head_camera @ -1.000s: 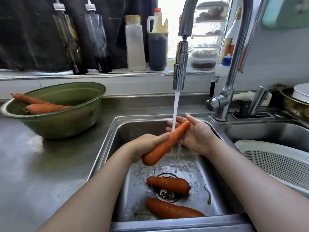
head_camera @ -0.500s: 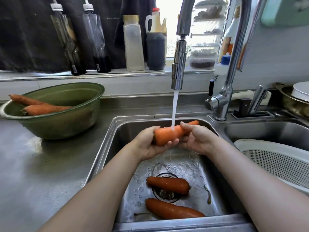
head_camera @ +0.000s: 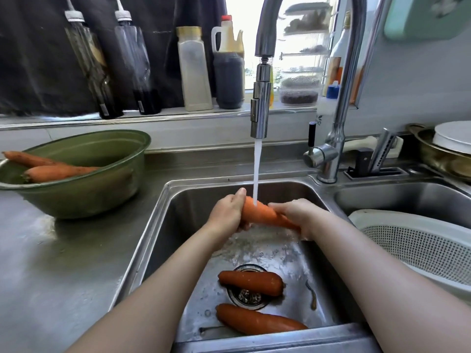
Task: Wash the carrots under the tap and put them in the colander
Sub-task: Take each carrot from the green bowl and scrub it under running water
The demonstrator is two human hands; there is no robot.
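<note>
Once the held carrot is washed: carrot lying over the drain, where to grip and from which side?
Probably its thick middle, from straight above, fingers across its width. The drain carrot lies flat, left to right, over the strainer, with a gap to the front carrot. Likely wet, so wrap rather than pinch. Left hand and right hand both grip the held carrot now.

held carrot point(head_camera: 262, 215): orange, wet, slanting down to the right under the stream, gripped by left hand point(head_camera: 226, 212) and right hand point(head_camera: 298, 216)
drain carrot point(head_camera: 251, 282): wet, flat across the drain point(head_camera: 248, 298)
front carrot point(head_camera: 257, 322): flat, by the front wall of the sink point(head_camera: 163, 225)
bowl carrots point(head_camera: 58, 171): two, ends on the left rim of the bowl point(head_camera: 102, 135)
tap point(head_camera: 260, 110): running
colander point(head_camera: 418, 248): white, perforated, in the right basin
</note>
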